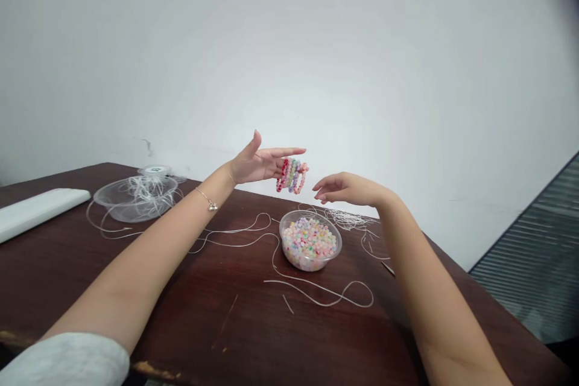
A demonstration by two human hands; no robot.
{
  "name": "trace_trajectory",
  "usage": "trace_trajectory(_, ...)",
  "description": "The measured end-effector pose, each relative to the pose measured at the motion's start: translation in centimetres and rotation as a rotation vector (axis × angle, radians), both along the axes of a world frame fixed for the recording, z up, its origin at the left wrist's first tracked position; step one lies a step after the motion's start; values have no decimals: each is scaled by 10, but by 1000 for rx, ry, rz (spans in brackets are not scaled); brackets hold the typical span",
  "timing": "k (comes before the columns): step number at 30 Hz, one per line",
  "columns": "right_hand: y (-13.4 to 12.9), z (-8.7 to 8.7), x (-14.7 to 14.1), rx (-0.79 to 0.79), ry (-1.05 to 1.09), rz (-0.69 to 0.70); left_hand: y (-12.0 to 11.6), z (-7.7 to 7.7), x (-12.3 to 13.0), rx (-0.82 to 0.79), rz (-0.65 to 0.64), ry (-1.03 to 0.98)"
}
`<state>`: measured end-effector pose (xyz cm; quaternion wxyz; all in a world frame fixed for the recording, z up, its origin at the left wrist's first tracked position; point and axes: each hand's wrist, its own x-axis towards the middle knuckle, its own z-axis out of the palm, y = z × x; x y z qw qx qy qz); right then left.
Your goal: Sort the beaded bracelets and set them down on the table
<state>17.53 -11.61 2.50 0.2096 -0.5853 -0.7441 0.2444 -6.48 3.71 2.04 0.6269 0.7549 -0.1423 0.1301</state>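
Several beaded bracelets [290,175] in red, pink, green, purple and peach hang side by side, looped over the fingers of my left hand [257,164]. The thumb of that hand points up and its index finger is stretched out above the bracelets. My right hand [346,189] hovers a short way to the right, fingers loosely bent and apart, with nothing visible in them. Below both hands stands a clear plastic bowl [333,255] full of small pastel beads [310,236].
White cord [316,285] winds across the dark wooden table [190,313]. Another clear bowl [106,196] with tangled thread stands at the left, near a spool [154,170] and a white long object [40,208]. More cut cord [348,218] lies behind the beads. A thin pointed tool [388,268] lies by my right forearm.
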Motion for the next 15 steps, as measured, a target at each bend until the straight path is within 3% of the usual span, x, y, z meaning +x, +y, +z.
trace_trajectory(6,10,-6,-13,120,259,21,-8,0,0,-236,-51,-57)
trace_trajectory(15,13,-7,-28,333,396,-36,-10,4,-2,-414,67,-239)
